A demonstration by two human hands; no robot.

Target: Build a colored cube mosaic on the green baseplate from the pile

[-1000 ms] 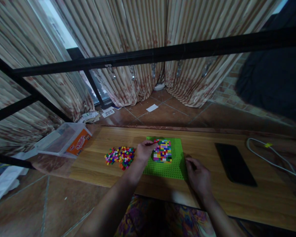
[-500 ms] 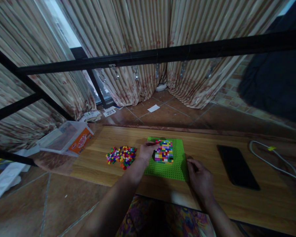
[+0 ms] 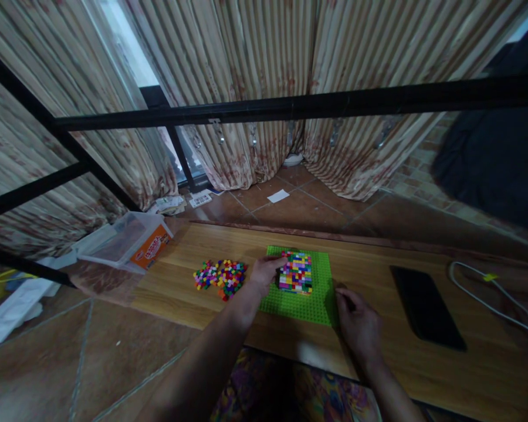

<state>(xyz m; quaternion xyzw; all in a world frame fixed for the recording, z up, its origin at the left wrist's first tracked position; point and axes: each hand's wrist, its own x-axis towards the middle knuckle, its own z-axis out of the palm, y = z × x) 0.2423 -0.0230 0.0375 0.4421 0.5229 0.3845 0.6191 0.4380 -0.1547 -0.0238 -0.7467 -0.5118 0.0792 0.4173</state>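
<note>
A green studded baseplate (image 3: 299,310) lies on the wooden table. On its upper middle stands a low rectangular block of multicoloured building bricks (image 3: 295,272). My left hand (image 3: 264,275) reaches over the plate's left side, its fingers closed together and their tips on the block's upper left edge. Whatever is under those fingertips is hidden. My right hand (image 3: 359,321) rests beside the plate's right edge with curled fingers and the thumb against them. Anything inside its grip is too dark to see. Left of the plate is a pile of loose small bricks (image 3: 231,276).
A clear plastic box (image 3: 127,240) with an orange label stands at the table's left end. A black phone-like slab (image 3: 426,308) and a white cable (image 3: 506,296) lie on the right. A black metal rail (image 3: 264,111) crosses in front of the striped curtains (image 3: 264,53).
The whole view has shifted slightly as my head moved. My left fingertips remain at the block's upper left edge, pressed a little flatter. My right hand stays by the plate's right edge.
</note>
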